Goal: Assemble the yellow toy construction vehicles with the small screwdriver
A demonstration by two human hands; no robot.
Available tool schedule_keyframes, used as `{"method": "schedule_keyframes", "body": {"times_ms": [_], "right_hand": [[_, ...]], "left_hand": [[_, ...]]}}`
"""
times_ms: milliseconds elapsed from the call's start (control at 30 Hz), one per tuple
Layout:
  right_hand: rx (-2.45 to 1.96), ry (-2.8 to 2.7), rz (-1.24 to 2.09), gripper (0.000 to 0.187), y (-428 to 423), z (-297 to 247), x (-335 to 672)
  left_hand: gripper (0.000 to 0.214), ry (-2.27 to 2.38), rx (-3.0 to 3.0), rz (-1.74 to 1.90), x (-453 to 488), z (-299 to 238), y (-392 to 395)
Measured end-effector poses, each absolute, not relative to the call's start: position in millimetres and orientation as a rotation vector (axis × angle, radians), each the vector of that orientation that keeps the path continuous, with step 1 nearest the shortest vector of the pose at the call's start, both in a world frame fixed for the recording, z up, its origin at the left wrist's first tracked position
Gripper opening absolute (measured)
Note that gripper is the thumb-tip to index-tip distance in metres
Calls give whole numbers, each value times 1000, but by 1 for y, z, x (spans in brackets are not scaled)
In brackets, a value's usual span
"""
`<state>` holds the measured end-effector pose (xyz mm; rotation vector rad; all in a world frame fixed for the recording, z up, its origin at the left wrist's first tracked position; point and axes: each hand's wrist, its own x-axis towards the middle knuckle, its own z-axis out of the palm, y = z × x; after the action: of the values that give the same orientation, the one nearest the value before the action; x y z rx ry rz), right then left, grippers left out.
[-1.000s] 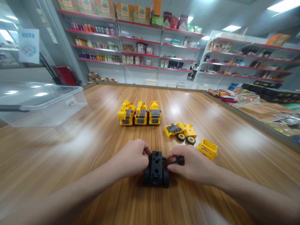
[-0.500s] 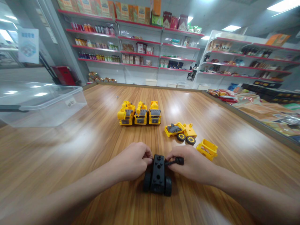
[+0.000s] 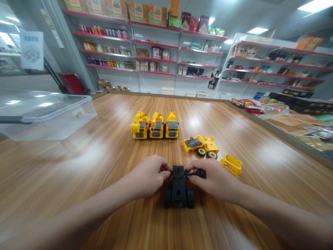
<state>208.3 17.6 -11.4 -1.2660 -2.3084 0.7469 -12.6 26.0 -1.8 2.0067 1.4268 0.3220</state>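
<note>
In the middle foreground is a black toy truck chassis, with holes along its upper face and a wheel on each side of its near end. My left hand is closed, thumb and fingertips pinching at the left side of the chassis's far end; the exact grip spot is hidden. From the right, my right hand is closed on a small black screwdriver, whose thin shaft points left to the chassis's side. Beyond my right hand lie a yellow part with wheels and a yellow truck bed.
Three yellow toy trucks stand side by side farther back on the wooden table. A clear plastic bin is at the left. Packaged goods lie past the right edge, and stocked shelves rise behind.
The chassis has shifted slightly away from me and to the right. Both hands moved along with it, keeping their grips. The yellow toys stayed where they were.
</note>
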Motion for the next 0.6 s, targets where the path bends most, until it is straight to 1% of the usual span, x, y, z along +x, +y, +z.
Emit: {"method": "schedule_keyframes", "body": {"times_ms": [133,333,433,600], "right_hand": [[-1268,-2181,680,14,20,-9,210],[-1237,-2091,544,13,20,-6,212],[-1233,-2087,529,12,19,-5,213],[-1237,-2193,606,13,17,-4,212]], "left_hand": [[20,1448,2022,512,-11,1,26],[14,1344,1985,795,-11,0,26],[14,1353,2006,819,-11,0,26],[15,1378,2041,714,-11,-2,23]]}}
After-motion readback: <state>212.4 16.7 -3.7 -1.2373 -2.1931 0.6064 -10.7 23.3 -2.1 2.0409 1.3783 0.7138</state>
